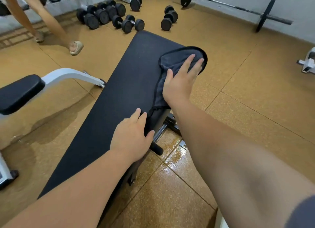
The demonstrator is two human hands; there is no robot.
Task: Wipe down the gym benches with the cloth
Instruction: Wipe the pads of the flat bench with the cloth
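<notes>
Seen from a head-worn camera looking down, two bare forearms reach forward over a long black padded gym bench, the worktop (pixel 122 84), which runs diagonally from the lower left toward the upper middle. Nearest, the left hand (pixel 131 135) rests palm down on the pad's right edge, its fingers (pixel 139 114) loosely spread and flat, the thumb hooked over the side, gripping nothing. Just beyond it, the right hand (pixel 179 81) presses flat on a dark grey cloth (pixel 172 62), its fingers extended and slightly apart, pinning the fabric rather than clutching it. The cloth lies along the right edge of the pad, partly draped over the side, with its rounded far corner fanned out past the fingertips. It looks soft, limp and light, likely to bunch or slide off the smooth vinyl unless held down with an open palm; a flat hand over its middle seems the surest hold. The pad appears firm and steady. The tan floor tiles (pixel 172 161) beside the bench shine as if wet. To the left sits another black pad on a white frame (pixel 71 74). Farther off, black dumbbells (pixel 127 23) lie on the floor, another person's legs (pixel 51 21) stand at the upper left, and a barbell (pixel 238 7) rests near the wall.
</notes>
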